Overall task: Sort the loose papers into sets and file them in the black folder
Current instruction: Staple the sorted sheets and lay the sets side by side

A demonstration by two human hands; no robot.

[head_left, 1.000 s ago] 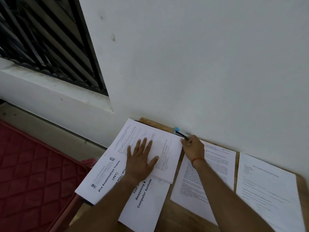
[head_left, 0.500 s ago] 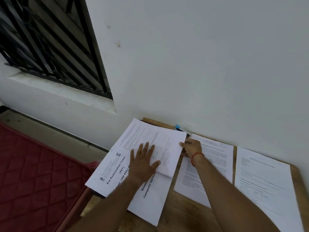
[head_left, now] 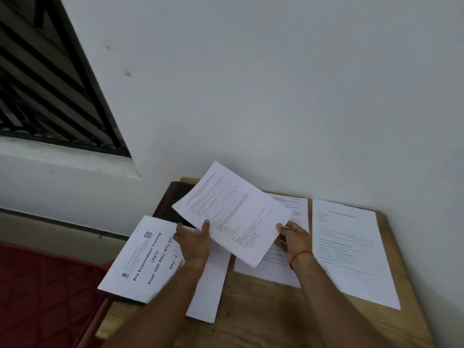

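A set of printed pages [head_left: 233, 212] is lifted off the table and tilted, held between both hands. My left hand [head_left: 194, 238] pinches its near-left edge with the thumb on top. My right hand [head_left: 292, 234], with a red thread at the wrist, grips its right corner. Under it the black folder [head_left: 173, 199] shows at the table's far-left corner. A booklet titled "Pre Examination Training" [head_left: 143, 257] lies over the folder's left part. Another white sheet [head_left: 208, 287] lies beneath my left forearm.
Two more printed sheets lie flat on the wooden table [head_left: 263, 310]: one in the middle [head_left: 283, 262] and one at the right [head_left: 351, 249]. A white wall stands right behind the table. A barred window [head_left: 45, 91] is at upper left, a red quilted mat [head_left: 42, 297] at lower left.
My left hand went from pressing flat on the pages to pinching their edge. Both hands raised the set off the pile, uncovering the black folder. The blue pen by my right hand is gone from view.
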